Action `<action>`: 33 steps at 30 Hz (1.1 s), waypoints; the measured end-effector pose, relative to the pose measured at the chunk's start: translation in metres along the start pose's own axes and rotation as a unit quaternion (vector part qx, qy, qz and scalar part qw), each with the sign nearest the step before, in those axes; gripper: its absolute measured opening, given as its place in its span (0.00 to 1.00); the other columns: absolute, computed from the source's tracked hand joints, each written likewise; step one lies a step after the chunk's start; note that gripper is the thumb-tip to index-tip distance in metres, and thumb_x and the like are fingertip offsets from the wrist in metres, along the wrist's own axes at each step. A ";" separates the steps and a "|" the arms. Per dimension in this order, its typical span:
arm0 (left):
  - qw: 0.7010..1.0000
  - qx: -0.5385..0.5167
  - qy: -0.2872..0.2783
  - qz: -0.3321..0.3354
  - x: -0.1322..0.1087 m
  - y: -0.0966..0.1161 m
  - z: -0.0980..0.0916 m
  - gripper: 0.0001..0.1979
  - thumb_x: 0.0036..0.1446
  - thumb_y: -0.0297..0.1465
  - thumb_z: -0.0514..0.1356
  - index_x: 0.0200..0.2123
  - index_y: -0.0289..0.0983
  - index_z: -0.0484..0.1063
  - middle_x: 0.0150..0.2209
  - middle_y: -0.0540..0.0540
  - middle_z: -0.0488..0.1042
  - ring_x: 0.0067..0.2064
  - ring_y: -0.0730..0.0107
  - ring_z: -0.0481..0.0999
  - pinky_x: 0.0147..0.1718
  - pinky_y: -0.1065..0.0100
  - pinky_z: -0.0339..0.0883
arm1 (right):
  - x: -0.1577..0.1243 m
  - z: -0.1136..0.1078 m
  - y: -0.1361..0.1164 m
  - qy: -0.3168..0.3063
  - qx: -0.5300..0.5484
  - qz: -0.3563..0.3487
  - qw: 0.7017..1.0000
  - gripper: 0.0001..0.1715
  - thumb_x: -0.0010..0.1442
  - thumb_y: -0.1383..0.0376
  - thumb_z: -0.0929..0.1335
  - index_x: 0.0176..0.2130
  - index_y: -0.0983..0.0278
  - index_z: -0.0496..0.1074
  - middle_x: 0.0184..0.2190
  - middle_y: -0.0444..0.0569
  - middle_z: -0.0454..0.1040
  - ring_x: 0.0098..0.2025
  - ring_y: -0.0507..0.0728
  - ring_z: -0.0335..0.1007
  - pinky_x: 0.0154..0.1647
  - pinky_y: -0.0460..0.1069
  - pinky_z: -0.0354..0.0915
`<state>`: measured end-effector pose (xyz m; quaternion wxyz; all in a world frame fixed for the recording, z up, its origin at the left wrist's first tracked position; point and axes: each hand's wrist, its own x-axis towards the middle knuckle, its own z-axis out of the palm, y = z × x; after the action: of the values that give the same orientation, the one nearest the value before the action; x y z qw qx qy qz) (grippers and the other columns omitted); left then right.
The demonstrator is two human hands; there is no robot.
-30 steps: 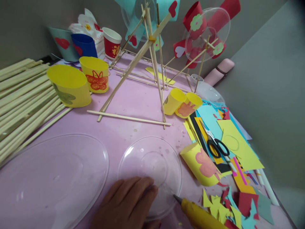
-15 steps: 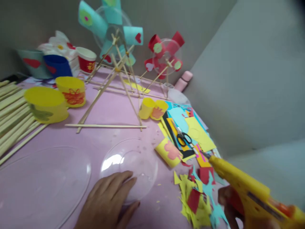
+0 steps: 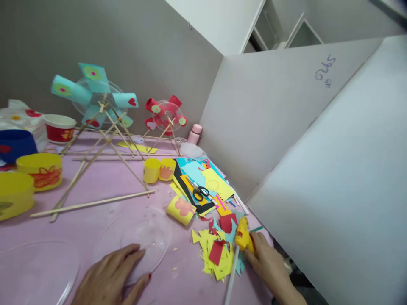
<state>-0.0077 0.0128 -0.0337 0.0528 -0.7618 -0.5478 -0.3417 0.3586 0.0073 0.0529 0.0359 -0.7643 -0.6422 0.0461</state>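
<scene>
My left hand (image 3: 110, 273) lies over the near edge of a clear plastic disc (image 3: 155, 231), fingers stretched out and thumb apart. A second, larger clear disc (image 3: 38, 271) is on the table to its left. At the table's right edge, my right hand (image 3: 267, 258) is wrapped round a yellow glue gun (image 3: 243, 235). A whitish glue stick (image 3: 232, 275) juts from its back end towards me. Beside the gun lies a heap of yellow, red and blue paper scraps (image 3: 219, 258). Just beyond the disc sits a curled yellow paper piece (image 3: 181, 209) with an orange flower.
Behind stand a blue-bladed paper windmill (image 3: 98, 97) and a red one (image 3: 165, 114) on stick frames. Yellow paper rings (image 3: 40, 171) and a paper cup (image 3: 59, 129) are at left. Scissors (image 3: 201, 192) rest on coloured paper sheets. A grey wall (image 3: 286, 127) borders the right side.
My right hand has lowered the glue gun from the right foreground to the table's right edge beside the scraps. The view has swung right. My left hand stays at the disc.
</scene>
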 end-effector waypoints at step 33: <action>1.000 0.020 0.007 0.017 0.005 0.035 -0.031 0.20 0.49 0.32 0.65 0.47 0.38 0.69 0.45 0.45 0.78 0.42 0.60 0.77 0.40 0.61 0.72 | 0.005 0.017 -0.156 -0.085 0.748 0.106 0.650 0.24 0.40 0.54 0.79 0.30 0.65 0.70 0.17 0.42 0.75 0.17 0.45 0.66 0.16 0.36 0.60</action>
<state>0.0094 -0.0115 0.0036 0.0781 -0.7672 -0.5413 -0.3352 0.2044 0.0392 0.0540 0.5355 -0.5335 -0.3050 0.5793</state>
